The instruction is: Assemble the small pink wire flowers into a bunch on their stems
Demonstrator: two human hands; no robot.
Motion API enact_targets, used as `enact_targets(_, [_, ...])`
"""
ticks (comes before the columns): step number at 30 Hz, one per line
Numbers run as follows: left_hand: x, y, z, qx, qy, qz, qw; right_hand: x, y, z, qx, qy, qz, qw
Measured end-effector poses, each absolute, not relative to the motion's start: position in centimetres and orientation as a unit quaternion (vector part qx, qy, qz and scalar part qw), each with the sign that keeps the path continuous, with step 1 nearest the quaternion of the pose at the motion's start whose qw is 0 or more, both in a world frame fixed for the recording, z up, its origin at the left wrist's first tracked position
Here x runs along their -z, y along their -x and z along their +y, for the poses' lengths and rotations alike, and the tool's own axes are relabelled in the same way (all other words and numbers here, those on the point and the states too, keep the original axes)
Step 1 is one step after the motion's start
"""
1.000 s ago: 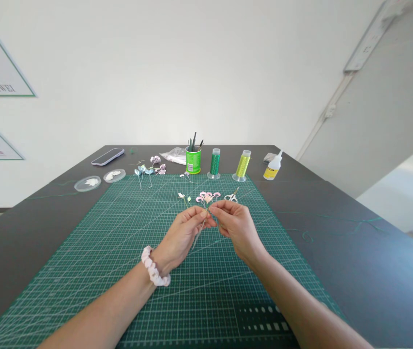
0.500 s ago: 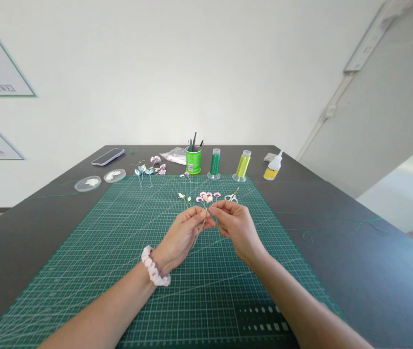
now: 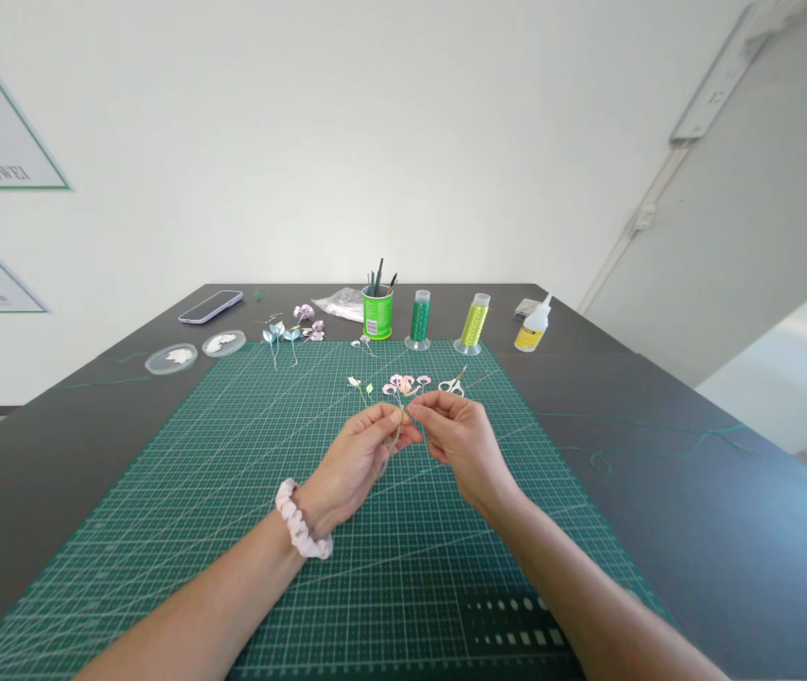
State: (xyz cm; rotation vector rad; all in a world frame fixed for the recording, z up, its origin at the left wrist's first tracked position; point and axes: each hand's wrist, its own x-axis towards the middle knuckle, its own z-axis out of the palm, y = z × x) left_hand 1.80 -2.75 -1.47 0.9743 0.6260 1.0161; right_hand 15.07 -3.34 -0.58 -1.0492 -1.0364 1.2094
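**Pale flower (image 3: 404, 386) shifted slightly since earlier frame**

Its stem (image 3: 399, 401) is clamped in left hand (image 3: 360, 454) over green mat (image 3: 268, 426), partly hidden by fingers (image 3: 376, 418); right hand (image 3: 461, 440) is pinched alongside, hold unclear. Scissors (image 3: 455, 382) seen nearby. Dark table (image 3: 622, 407), white wall (image 3: 375, 142). Counted: two spools (image 3: 420, 322), two dishes (image 3: 160, 363), one bottle (image 3: 532, 329).
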Motion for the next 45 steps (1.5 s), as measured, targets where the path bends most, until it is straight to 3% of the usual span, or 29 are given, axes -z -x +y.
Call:
enact_targets(21, [1.84,-1.71,-2.49,-0.432,-0.369,0.267,0.779,0.63,-14.99,-3.37,-0.523,0.450,-0.436,0.578])
enact_targets(45, [1.90,-1.83,-2.42,-0.432,-0.366,0.265,0.781,0.56,-14.89,-3.29,-0.524,0.452,-0.429,0.582])
